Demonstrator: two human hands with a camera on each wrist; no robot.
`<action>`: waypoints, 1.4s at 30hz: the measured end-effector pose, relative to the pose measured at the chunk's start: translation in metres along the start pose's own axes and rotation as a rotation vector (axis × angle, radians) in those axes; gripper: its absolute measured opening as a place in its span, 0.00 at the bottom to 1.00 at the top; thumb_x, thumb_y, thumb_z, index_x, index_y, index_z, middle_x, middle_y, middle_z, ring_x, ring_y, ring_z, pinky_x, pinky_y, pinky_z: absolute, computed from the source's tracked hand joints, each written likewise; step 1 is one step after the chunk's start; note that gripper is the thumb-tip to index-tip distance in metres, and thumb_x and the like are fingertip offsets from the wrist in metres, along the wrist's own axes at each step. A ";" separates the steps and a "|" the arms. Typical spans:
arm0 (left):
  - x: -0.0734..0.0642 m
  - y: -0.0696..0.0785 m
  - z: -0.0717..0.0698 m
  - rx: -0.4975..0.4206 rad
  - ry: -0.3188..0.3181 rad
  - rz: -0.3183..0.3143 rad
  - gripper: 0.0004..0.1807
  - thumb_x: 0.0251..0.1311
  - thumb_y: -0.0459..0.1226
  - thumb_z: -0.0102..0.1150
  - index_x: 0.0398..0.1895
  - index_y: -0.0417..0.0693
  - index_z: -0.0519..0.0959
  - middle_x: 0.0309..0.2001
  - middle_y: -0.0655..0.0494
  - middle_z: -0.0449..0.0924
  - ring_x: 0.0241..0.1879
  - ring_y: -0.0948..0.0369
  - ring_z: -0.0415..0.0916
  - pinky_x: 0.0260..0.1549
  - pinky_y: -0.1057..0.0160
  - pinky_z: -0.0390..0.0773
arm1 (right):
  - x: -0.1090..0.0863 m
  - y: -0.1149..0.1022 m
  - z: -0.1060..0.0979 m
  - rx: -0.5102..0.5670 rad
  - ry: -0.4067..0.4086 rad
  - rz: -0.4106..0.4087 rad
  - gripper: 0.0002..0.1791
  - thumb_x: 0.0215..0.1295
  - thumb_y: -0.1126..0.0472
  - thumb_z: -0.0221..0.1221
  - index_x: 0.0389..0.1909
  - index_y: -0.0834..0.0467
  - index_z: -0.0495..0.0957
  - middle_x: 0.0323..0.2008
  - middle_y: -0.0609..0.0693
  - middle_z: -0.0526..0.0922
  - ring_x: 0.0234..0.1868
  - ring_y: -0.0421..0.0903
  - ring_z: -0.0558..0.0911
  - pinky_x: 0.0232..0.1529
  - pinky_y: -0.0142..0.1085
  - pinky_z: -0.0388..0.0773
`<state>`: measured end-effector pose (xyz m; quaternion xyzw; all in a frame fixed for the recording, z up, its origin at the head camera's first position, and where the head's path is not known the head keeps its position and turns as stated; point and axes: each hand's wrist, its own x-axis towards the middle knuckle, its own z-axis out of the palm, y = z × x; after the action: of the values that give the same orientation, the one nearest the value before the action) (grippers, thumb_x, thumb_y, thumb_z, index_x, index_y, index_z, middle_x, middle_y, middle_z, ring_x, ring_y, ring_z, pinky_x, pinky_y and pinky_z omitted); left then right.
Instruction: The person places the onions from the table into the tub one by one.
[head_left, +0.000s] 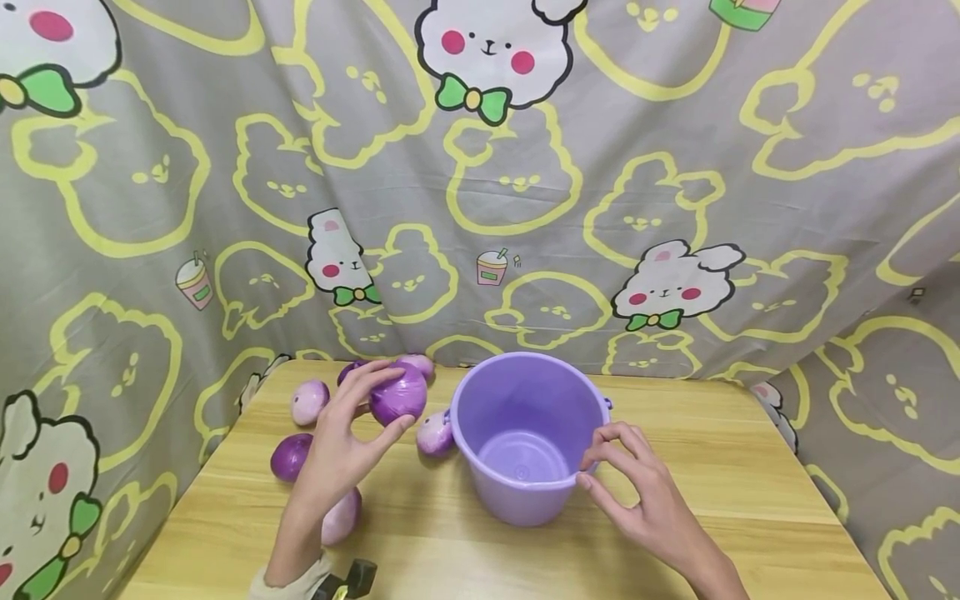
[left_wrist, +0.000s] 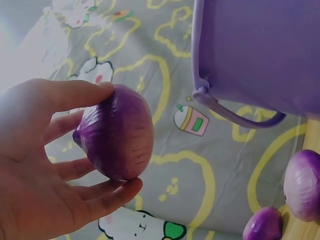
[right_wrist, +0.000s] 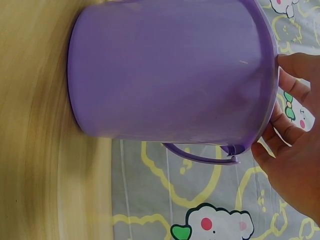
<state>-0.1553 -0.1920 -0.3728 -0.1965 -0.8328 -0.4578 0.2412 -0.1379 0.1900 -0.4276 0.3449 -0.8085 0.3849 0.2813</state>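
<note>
A purple onion (head_left: 399,395) is held up off the table between the thumb and fingers of my left hand (head_left: 337,454). In the left wrist view the onion (left_wrist: 120,132) shows its pointed end turned towards the palm. Just right of it stands an upright purple bucket (head_left: 517,500), its mouth facing up and only its bare floor showing inside. My right hand (head_left: 652,504) pinches the bucket's right front rim with thumb and fingertips. In the right wrist view the bucket's handle (right_wrist: 195,159) hangs down along the far side.
Several more onions lie on the wooden table (head_left: 720,467): a pale one (head_left: 309,403) and a dark one (head_left: 291,457) at the left, another (head_left: 342,517) beside my left wrist, and one (head_left: 435,435) against the bucket. A patterned grey curtain (head_left: 525,208) closes off the back and sides.
</note>
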 end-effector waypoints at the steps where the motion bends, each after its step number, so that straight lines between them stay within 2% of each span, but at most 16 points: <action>1: 0.000 0.001 0.001 -0.008 -0.003 0.002 0.33 0.56 0.35 0.77 0.66 0.61 0.78 0.69 0.56 0.72 0.60 0.60 0.73 0.49 0.62 0.82 | 0.000 0.000 0.000 0.000 0.001 -0.001 0.20 0.54 0.68 0.73 0.42 0.42 0.82 0.47 0.42 0.77 0.55 0.45 0.73 0.62 0.31 0.65; 6: 0.001 0.006 0.003 -0.031 -0.013 0.002 0.33 0.57 0.35 0.77 0.66 0.61 0.78 0.70 0.57 0.71 0.61 0.60 0.73 0.50 0.60 0.82 | 0.000 0.000 0.000 0.004 0.001 -0.001 0.19 0.55 0.68 0.73 0.42 0.43 0.82 0.48 0.42 0.77 0.55 0.45 0.73 0.62 0.30 0.65; 16: 0.004 0.007 0.010 -0.026 -0.040 0.012 0.31 0.59 0.37 0.75 0.66 0.62 0.77 0.71 0.64 0.69 0.64 0.60 0.71 0.51 0.58 0.82 | 0.002 -0.001 -0.001 0.011 0.007 -0.014 0.18 0.55 0.68 0.72 0.41 0.44 0.82 0.47 0.43 0.78 0.54 0.46 0.73 0.62 0.32 0.66; 26: 0.006 0.010 0.016 -0.061 -0.029 0.019 0.33 0.57 0.34 0.76 0.66 0.62 0.77 0.71 0.61 0.69 0.63 0.60 0.72 0.50 0.57 0.82 | 0.002 0.000 -0.001 0.026 0.001 -0.009 0.16 0.56 0.67 0.73 0.41 0.46 0.82 0.47 0.45 0.78 0.55 0.47 0.73 0.65 0.31 0.64; 42: 0.011 0.016 0.028 -0.116 -0.050 0.064 0.32 0.56 0.34 0.77 0.64 0.59 0.79 0.70 0.61 0.70 0.68 0.59 0.68 0.52 0.57 0.82 | 0.003 -0.001 -0.001 0.024 0.003 -0.013 0.17 0.56 0.68 0.72 0.41 0.44 0.82 0.47 0.43 0.77 0.53 0.46 0.73 0.60 0.34 0.67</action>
<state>-0.1619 -0.1582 -0.3686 -0.2479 -0.8041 -0.4922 0.2230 -0.1388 0.1896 -0.4250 0.3531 -0.8012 0.3930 0.2809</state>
